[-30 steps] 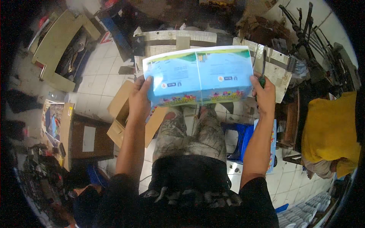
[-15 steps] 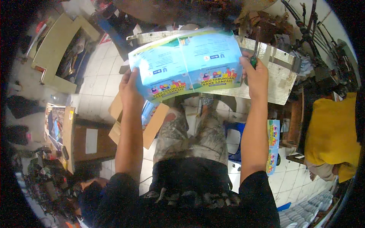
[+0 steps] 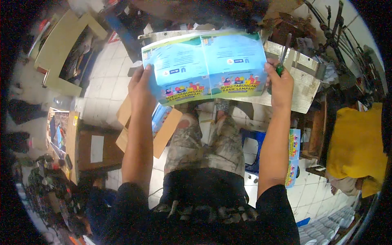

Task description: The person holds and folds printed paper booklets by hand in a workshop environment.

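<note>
A wide printed sheet (image 3: pixel 228 51), light blue with green edges and colourful cartoon artwork, is held up in front of me. A vertical line down its middle separates two matching halves. My left hand (image 3: pixel 141 85) grips the left edge, thumb on top. At the right edge my right hand (image 3: pixel 282 87) pinches the sheet. That same hand also keeps hold of a green-handled tool (image 3: pixel 279 70), like a screwdriver, its long metal shaft pointing away from me. Beneath the sheet lies a worn, pale board (image 3: pixel 300 92), partly covered by it.
Between my left forearm and leg stands an open cardboard box (image 3: pixel 168 132) with blue printed items inside. More printed sheets (image 3: pixel 293 151) lie beyond my right forearm, near a blue plastic stool (image 3: pixel 254 153). A person in yellow cloth (image 3: pixel 355 143) is at far right.
Both hands have shifted slightly to the right with the sheet, which now sits more level. The green-handled tool has tilted a little to the right.
</note>
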Motion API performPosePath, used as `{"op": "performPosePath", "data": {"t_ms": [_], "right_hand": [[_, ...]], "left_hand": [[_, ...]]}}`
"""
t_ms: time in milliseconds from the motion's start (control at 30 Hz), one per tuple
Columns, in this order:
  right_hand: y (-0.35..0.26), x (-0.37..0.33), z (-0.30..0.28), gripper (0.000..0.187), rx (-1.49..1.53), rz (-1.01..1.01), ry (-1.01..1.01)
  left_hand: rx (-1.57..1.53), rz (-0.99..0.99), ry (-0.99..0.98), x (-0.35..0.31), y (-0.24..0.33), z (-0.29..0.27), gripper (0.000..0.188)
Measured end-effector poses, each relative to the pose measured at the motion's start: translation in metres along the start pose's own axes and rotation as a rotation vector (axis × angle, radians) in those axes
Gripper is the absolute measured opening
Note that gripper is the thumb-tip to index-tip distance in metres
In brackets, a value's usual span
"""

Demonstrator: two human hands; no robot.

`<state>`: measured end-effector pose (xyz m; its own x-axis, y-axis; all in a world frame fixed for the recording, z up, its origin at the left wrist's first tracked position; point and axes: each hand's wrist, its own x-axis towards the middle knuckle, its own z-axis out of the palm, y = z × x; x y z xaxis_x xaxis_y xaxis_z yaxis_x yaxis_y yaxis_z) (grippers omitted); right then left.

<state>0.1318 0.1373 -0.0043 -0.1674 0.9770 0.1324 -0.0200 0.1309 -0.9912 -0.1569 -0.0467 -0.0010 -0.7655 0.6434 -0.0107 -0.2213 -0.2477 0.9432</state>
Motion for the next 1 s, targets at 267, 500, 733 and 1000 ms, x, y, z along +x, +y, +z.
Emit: {"op": "performPosePath", "data": {"t_ms": [267,500,733,1000], "right_hand": [[0.001,0.0,0.001,0.026,0.046,-0.015,-0.027],[-0.004,-0.001,0.002,0.025,0.008,0.015,-0.043],[-0.002,0.001,-0.003,0.028,0.067,-0.015,-0.07],[-0.029,0.017,0.007,0.024,-0.144,-0.036,-0.104]], "left_hand": [[-0.038,-0.014,0.023,-0.001,-0.003,-0.005,0.029],[-0.168,-0.023,0.039,0.004,-0.01,-0.013,0.021],[-0.124,0.067,0.027,-0.012,-0.001,-0.004,0.028],[0.31,0.291,0.105,-0.017,0.009,-0.007,0.037]]}}
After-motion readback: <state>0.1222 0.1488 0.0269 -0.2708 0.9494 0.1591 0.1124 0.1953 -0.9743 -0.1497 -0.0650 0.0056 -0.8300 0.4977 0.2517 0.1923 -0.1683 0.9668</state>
